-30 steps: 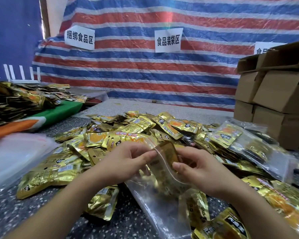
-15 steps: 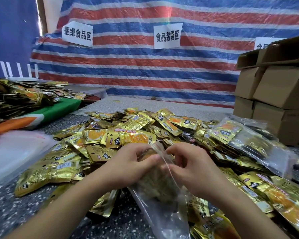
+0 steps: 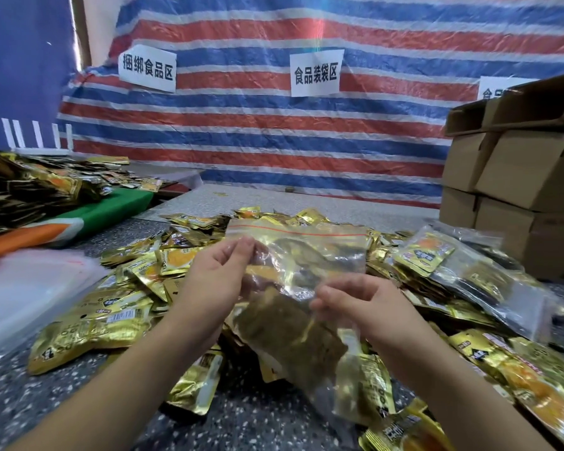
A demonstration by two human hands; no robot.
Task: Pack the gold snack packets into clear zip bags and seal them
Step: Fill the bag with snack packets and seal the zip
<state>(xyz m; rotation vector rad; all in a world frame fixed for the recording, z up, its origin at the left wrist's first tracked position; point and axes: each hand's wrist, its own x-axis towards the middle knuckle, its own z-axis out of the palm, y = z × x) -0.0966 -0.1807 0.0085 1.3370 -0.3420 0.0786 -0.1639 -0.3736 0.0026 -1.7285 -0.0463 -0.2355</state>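
Note:
A clear zip bag (image 3: 303, 255) with gold packets inside is held up in front of me, its red-lined zip edge on top. My left hand (image 3: 215, 278) pinches the bag near its upper left corner. My right hand (image 3: 355, 304) grips the bag's lower right part with curled fingers. Loose gold snack packets (image 3: 111, 317) lie heaped on the speckled table (image 3: 241, 421) beneath and around both hands.
Filled clear bags (image 3: 463, 271) lie at the right. Stacked cardboard boxes (image 3: 518, 177) stand at the far right. Empty clear bags (image 3: 23, 294) lie at the left, near an orange and green board (image 3: 88, 219) with more packets. A striped tarp hangs behind.
The bag has been lifted and spread out wide. My left hand moved up to its top left corner, and my right hand slid down and right along the bag.

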